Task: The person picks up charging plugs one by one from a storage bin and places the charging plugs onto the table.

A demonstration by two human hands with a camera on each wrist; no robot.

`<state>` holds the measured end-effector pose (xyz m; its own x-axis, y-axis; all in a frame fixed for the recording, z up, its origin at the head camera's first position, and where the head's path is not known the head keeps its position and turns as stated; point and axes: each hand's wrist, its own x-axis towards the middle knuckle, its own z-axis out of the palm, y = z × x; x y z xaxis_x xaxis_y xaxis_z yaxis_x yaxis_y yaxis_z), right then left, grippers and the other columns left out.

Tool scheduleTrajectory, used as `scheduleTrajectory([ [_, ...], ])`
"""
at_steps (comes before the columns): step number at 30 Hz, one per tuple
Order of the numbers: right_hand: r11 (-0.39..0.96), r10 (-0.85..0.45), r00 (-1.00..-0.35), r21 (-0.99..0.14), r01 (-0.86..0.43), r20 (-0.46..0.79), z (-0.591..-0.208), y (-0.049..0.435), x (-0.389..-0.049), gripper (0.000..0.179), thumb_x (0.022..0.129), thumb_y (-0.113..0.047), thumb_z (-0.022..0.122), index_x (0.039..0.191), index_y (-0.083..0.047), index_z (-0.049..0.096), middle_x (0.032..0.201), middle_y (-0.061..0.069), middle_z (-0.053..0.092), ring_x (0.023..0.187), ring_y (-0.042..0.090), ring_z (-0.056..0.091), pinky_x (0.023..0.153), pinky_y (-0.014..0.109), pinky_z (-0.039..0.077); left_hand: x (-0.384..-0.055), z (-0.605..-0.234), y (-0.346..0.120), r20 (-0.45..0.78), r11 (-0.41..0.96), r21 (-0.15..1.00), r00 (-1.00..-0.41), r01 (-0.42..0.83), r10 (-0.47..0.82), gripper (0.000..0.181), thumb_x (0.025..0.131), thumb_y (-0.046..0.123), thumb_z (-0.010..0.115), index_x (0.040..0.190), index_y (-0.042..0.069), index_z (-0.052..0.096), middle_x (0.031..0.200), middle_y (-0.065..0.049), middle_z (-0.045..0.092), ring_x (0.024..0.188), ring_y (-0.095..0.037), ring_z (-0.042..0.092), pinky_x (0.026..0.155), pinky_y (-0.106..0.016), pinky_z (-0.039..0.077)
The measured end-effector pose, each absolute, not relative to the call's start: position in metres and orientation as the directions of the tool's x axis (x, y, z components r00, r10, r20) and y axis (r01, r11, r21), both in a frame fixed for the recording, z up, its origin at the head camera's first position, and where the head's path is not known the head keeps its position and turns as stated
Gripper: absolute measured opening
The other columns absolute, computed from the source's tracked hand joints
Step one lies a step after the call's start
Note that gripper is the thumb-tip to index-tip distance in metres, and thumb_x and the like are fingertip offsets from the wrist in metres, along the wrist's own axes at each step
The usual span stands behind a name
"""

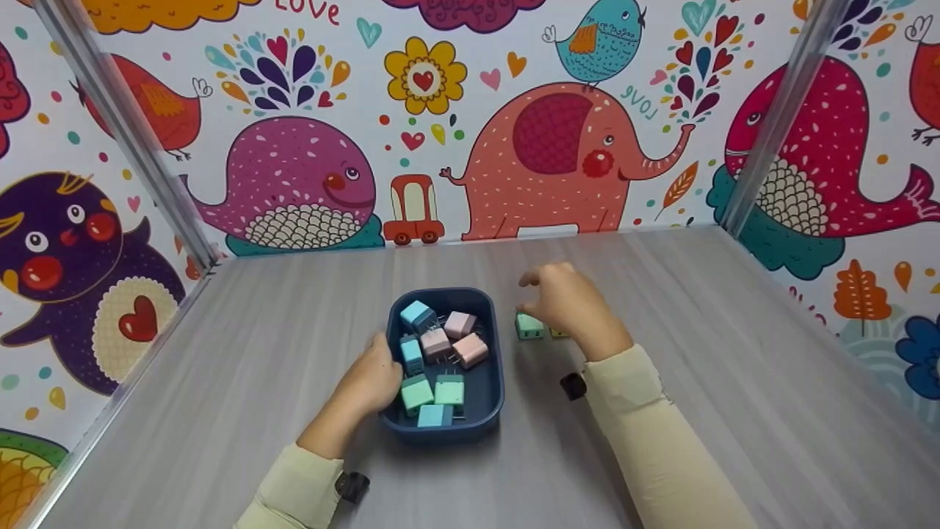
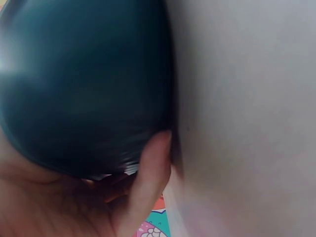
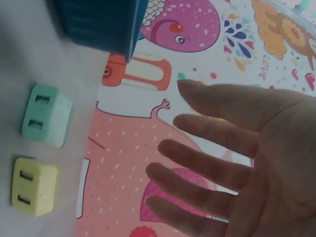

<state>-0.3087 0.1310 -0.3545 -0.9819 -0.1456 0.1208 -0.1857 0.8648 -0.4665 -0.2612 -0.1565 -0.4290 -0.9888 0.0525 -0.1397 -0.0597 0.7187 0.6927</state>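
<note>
A dark blue plastic bin [image 1: 485, 397] stands near the middle of the table, holding several USB wall chargers in blue, pink and green, some with metal prongs showing. My left hand [image 1: 371, 376] grips the bin's left side, its thumb [image 2: 154, 163] against the outer wall in the left wrist view. To the right of the bin, my right hand [image 1: 569, 305] hovers with nothing in it, fingers extended and spread in the right wrist view. Beneath it on the table are a green charger [image 3: 47, 116] and a yellow charger [image 3: 34, 186], side by side, with their port ends showing.
The grey wood-grain table [image 1: 294, 316] runs back to a wall panel [image 1: 455, 147] printed with cartoon animals. Metal frame posts rise at the left [image 1: 125, 132] and right [image 1: 778, 110] corners. Black wrist cameras hang under both sleeves.
</note>
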Motion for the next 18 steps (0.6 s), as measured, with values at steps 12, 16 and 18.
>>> scheduleTrajectory([
  [12,0.778,-0.486,-0.854,-0.353,-0.520,0.188,-0.355,0.105,-0.297,0.036,0.090,-0.007,0.086,0.125,-0.010,0.080,0.127,0.011,0.072,0.116,0.028,0.069,0.095,0.042,0.060,-0.262,-0.428,-0.157,-0.139,0.719,0.694,-0.988,-0.052,0.063,0.063,0.110,0.008,0.038,0.164,-0.013,0.012,0.167,-0.035,0.028,0.146,-0.043,0.043,0.114,-0.062,0.040],
  [16,0.751,-0.553,-0.817,-0.328,-0.574,0.164,-0.362,0.094,-0.294,0.036,0.090,-0.008,0.086,0.126,-0.010,0.079,0.125,0.011,0.072,0.116,0.027,0.069,0.099,0.041,0.058,-0.262,-0.428,-0.157,-0.135,0.719,0.693,-0.989,-0.049,0.063,0.062,0.110,0.008,0.039,0.163,-0.013,0.015,0.165,-0.035,0.032,0.143,-0.042,0.046,0.113,-0.062,0.041],
  [18,0.748,-0.563,-0.811,-0.320,-0.581,0.156,-0.365,0.089,-0.292,0.036,0.091,-0.009,0.086,0.126,-0.011,0.079,0.124,0.010,0.073,0.113,0.025,0.069,0.098,0.041,0.058,-0.261,-0.428,-0.157,-0.137,0.717,0.696,-0.989,-0.052,0.061,0.061,0.110,0.008,0.039,0.163,-0.012,0.016,0.164,-0.035,0.033,0.140,-0.041,0.048,0.112,-0.062,0.042],
])
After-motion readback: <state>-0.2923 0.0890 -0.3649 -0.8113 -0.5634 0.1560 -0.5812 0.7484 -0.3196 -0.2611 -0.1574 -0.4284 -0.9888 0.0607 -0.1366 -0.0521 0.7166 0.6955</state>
